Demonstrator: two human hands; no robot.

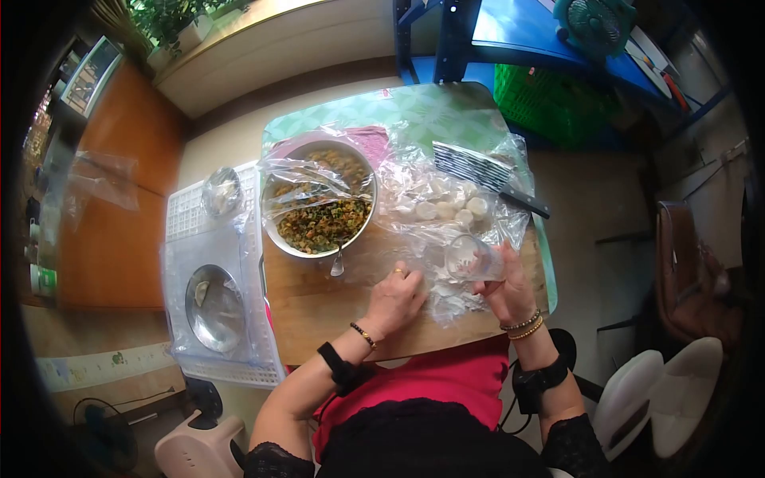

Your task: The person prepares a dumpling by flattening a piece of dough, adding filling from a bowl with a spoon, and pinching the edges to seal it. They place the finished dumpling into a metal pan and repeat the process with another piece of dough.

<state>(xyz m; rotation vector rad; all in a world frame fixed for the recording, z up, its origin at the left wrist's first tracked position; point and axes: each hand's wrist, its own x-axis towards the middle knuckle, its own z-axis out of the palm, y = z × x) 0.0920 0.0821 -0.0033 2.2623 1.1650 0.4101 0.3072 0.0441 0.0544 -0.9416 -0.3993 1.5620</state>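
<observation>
My right hand (507,288) grips a clear drinking glass (468,258) lying on its side over a floured patch of the wooden board (319,315). My left hand (394,301) rests beside it, fingers curled on the board near the flour, holding nothing that I can see. Just beyond the glass, several small white dough rounds (446,209) lie on clear plastic sheeting. A metal bowl (319,199) of chopped green and brown filling stands to the left, partly covered with plastic wrap, with a spoon (338,263) leaning at its near rim.
A knife with a striped blade (486,171) lies behind the dough. Left of the board, a white perforated tray (209,279) carries a metal plate (213,307) and a small wrapped bowl (221,191). White stools (669,398) stand at right, a green basket (542,99) beyond.
</observation>
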